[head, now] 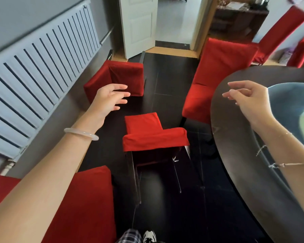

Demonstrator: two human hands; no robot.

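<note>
A chair in a red cover [154,135] stands on the dark floor right below me, its back towards me and its metal legs showing. My left hand [111,98] hovers above and to the left of it, fingers spread and loosely bent, holding nothing. My right hand [247,98] is raised over the edge of the round dark table [235,155], fingers relaxed and empty. Neither hand touches the chair.
Other red-covered chairs stand around: one at the left by the wall [118,76], one by the table [218,76], one at the bottom left [81,204]. A white radiator [33,71] lines the left wall. An open doorway [174,23] lies ahead.
</note>
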